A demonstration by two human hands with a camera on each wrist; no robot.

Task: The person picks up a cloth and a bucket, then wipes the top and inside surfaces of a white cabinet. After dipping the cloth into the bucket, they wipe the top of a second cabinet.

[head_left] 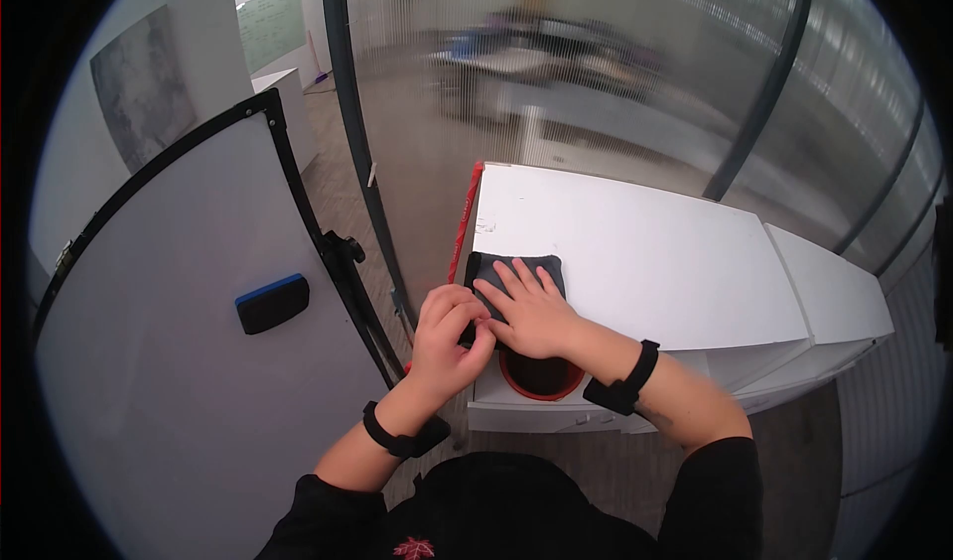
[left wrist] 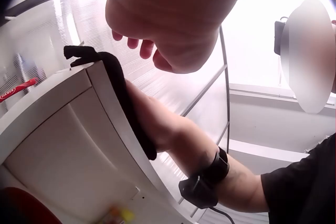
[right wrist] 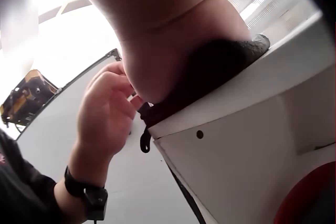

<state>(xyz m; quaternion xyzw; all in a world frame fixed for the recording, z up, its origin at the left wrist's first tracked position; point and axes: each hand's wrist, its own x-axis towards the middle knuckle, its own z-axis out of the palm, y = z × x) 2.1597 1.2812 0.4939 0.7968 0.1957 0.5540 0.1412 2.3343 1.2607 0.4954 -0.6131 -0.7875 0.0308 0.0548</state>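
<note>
A dark grey cloth [head_left: 521, 265] lies on the near left corner of a white cabinet top [head_left: 635, 252]. My right hand [head_left: 529, 308] lies flat on it, fingers straight and spread, pressing it down. My left hand [head_left: 459, 330] is beside it at the cabinet's edge, fingers curled and pinching the cloth's near left corner. In the right wrist view the left hand [right wrist: 106, 112] meets the cloth [right wrist: 223, 66] where it overhangs the edge, and a small loop [right wrist: 144, 143] dangles there. The left wrist view shows the cloth [left wrist: 119, 85] folded over the edge under my right forearm [left wrist: 173, 134].
A red round container [head_left: 540, 376] sits in the cabinet front below my hands. A red strip [head_left: 464, 224] runs along the cabinet's left edge. A whiteboard [head_left: 179, 361] with a blue-topped eraser [head_left: 272, 302] leans at the left. Ribbed glass wall [head_left: 596, 73] stands behind.
</note>
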